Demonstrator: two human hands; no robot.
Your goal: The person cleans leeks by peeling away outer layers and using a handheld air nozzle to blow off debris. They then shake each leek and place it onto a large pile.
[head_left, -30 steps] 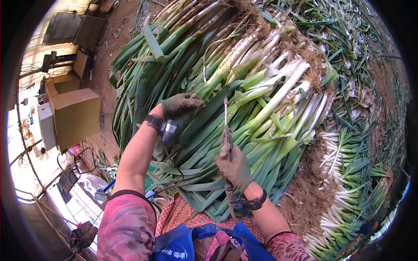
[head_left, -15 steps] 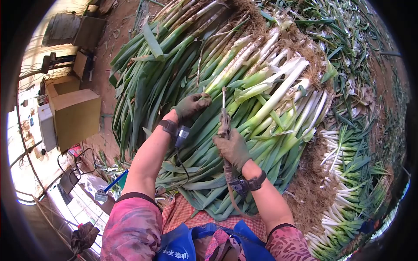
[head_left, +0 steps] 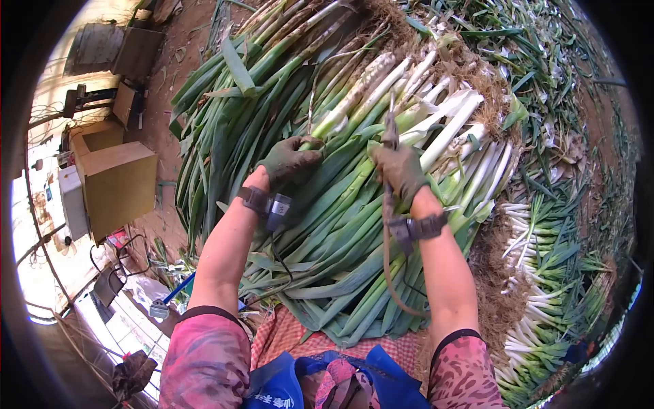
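My gloved left hand (head_left: 291, 162) is closed around the green part of a leek (head_left: 351, 101), whose white shank points up and to the right. In my gloved right hand (head_left: 400, 172) is an air blow gun (head_left: 390, 129), its thin nozzle pointing away from me over the pile. A hose (head_left: 387, 262) runs down from the gun past my wrist. Beneath both hands spreads a large heap of leeks (head_left: 347, 235), green leaves toward the left and front, roots toward the upper right. My fingers partly hide the held leek and the gun's handle.
White-stemmed, peeled leeks (head_left: 528, 307) lie in a row at the right, beside a mass of brown roots (head_left: 477, 300). Leaf scraps (head_left: 538, 88) cover the ground at the upper right. Cardboard boxes (head_left: 119, 184) stand at the left. A checked cloth (head_left: 279, 334) lies before me.
My right hand has moved right and up with the air blow gun. My left hand has shifted slightly left, and a leek now shows in its grip.
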